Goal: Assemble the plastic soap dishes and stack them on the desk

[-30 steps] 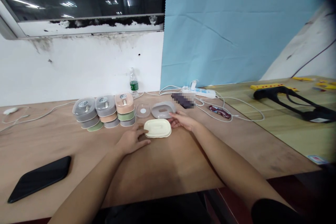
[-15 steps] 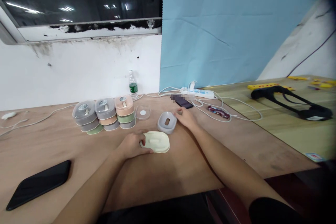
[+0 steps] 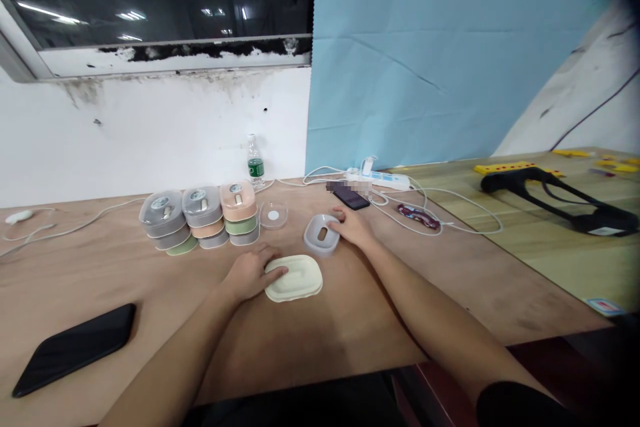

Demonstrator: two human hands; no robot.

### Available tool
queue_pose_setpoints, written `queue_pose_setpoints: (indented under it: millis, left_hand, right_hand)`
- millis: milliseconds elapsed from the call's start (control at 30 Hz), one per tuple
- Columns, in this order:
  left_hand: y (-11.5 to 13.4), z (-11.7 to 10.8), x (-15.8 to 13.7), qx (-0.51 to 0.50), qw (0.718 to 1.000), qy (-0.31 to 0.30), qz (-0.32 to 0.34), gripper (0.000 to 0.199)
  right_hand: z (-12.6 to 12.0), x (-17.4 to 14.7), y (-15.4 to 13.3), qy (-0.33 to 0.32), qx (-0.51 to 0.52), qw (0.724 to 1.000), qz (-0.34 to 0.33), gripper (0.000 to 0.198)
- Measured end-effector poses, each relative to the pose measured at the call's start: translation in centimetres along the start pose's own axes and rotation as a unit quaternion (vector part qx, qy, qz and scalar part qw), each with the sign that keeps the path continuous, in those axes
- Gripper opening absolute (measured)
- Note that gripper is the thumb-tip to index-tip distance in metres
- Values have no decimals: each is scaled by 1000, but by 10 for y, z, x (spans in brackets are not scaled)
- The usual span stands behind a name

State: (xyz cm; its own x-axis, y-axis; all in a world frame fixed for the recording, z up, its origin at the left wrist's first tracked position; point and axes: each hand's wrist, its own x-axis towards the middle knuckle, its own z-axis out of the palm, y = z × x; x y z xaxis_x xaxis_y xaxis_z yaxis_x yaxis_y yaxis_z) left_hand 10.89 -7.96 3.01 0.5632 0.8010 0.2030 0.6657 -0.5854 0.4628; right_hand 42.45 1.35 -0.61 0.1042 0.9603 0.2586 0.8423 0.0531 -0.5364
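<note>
The pale cream shallow oval dish [image 3: 306,280] lies on the table, with a faint raised bar in its middle. My left hand [image 3: 253,273] is at its left end, the thumb over the rim and the fingers bent along the far left edge. Just behind the dish, my right hand [image 3: 354,227] pinches the right rim of a grey oval tray [image 3: 313,235], which has a long slot in its floor and looks slightly tilted. Left of it lies a clear lid [image 3: 280,216] with a white round spot.
Three stacks of lidded boxes stand at left: one grey [image 3: 163,210], one grey and peach [image 3: 201,207], one peach and green [image 3: 239,205]. Behind are a bottle [image 3: 255,167], a phone [image 3: 353,197], a power strip [image 3: 390,180] and cables. A black flat case [image 3: 75,350] lies front left.
My right hand has closed on the grey tray's rim and tilted it a little. My left thumb has moved from the cream dish's near edge to over its left rim.
</note>
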Motion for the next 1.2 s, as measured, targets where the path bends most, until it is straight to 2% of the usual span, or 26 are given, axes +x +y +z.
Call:
queue_pose_setpoints:
  millis: [100,200,300,500,567,633,733,800,1067,1200]
  left_hand:
    - [0,0,-1,-3,1000,-3,3,38]
    - [1,0,-1,-9,1000,6,-17,40]
    - [1,0,-2,-10,999,19,-38,42]
    - [-3,4,0,-11,998,23,-52,47]
    - [-4,4,0,-17,998,23,-50,48]
    - [-4,4,0,-23,998,23,-50,48]
    - [-5,4,0,-30,998,22,-55,49]
    - [-7,5,0,-31,998,18,-59,50]
    - [-7,6,0,-29,998,45,-40,50]
    - [-7,5,0,-22,997,54,-46,52]
  right_hand:
    - [-6,0,-1,1,-21,999,41,50]
    - [-12,-2,-5,-20,-14,999,48,29]
    - [-15,-5,-10,-28,3,998,57,28]
    - [-12,-9,-15,6,6,999,38,29]
    - [-10,-10,-17,15,47,999,-2,26]
    - [-7,-12,-19,8,103,991,-79,33]
    - [-1,-16,-23,-47,121,973,-193,57]
    - [4,-18,-25,-86,108,964,-228,58]
    - [4,-24,-31,-113,96,957,-251,79]
    - [-2,-26,-39,-65,63,965,-247,82]
